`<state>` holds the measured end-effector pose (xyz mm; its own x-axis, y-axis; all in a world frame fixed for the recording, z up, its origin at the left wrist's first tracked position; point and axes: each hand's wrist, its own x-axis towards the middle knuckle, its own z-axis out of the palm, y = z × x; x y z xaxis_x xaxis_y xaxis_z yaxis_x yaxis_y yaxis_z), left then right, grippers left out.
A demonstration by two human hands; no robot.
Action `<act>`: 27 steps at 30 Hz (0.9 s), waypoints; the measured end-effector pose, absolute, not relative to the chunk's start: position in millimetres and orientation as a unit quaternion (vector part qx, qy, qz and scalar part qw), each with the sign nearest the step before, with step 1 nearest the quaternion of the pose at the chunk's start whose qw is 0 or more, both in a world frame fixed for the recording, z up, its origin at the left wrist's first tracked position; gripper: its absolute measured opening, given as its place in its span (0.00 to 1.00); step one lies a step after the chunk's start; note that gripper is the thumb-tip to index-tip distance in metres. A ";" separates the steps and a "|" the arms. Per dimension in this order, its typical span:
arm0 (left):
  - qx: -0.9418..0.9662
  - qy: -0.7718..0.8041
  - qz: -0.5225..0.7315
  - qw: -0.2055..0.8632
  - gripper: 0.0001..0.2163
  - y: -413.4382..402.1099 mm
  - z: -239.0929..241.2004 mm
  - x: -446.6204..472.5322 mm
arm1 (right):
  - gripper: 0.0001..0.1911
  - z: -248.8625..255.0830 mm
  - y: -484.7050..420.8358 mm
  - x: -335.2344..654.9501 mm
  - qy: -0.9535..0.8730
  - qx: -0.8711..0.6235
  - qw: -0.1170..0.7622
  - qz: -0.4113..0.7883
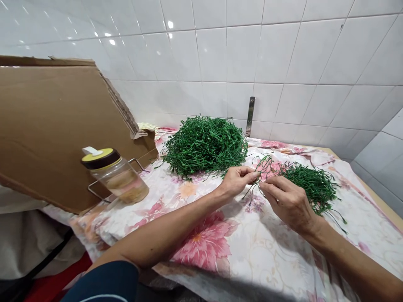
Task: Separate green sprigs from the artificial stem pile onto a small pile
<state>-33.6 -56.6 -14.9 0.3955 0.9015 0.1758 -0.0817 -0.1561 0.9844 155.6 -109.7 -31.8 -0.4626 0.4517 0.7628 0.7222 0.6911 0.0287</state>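
The big heap of stems (204, 144) is deep green. The smaller heap (310, 184), at 4 o'clock from it, is the same green, as is the sprig (263, 162) between them. The cloth (252, 251) is cream with large pink flowers. The cardboard (47, 126) at 9 o'clock is plain brown. The bottle (115, 174) has a yellow lid, a black band, a white spout and pale amber contents. The wall tiles (283, 63) are glossy white. The sleeve (107, 281) at 7 o'clock is dark blue.
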 end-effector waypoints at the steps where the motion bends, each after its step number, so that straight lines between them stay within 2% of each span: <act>1: 0.624 0.329 0.439 0.556 0.17 -55.0 -16.3 -33.8 | 0.08 -32.4 -109.9 154.7 -0.842 -0.348 0.378 -0.164; 4: 0.636 0.326 0.445 0.540 0.17 -49.5 -21.8 -34.3 | 0.09 -29.1 -111.6 152.6 -0.852 -0.336 0.387 -0.106; 9: 0.681 0.314 0.419 0.511 0.16 -47.4 -28.6 -34.8 | 0.07 -9.9 -112.5 156.0 -0.788 -0.391 0.476 -0.006; 12: 0.697 0.314 0.409 0.498 0.14 -50.0 -29.9 -33.5 | 0.05 -6.9 -108.6 161.5 -0.770 -0.416 0.484 -0.011; 17: 0.694 0.308 0.415 0.501 0.11 -52.6 -31.1 -30.5 | 0.07 -19.8 -100.9 165.3 -0.818 -0.368 0.438 -0.057; 27: 0.696 0.324 0.380 0.517 0.15 -55.8 -33.3 -30.3 | 0.07 -27.1 -101.2 162.5 -0.818 -0.395 0.402 -0.114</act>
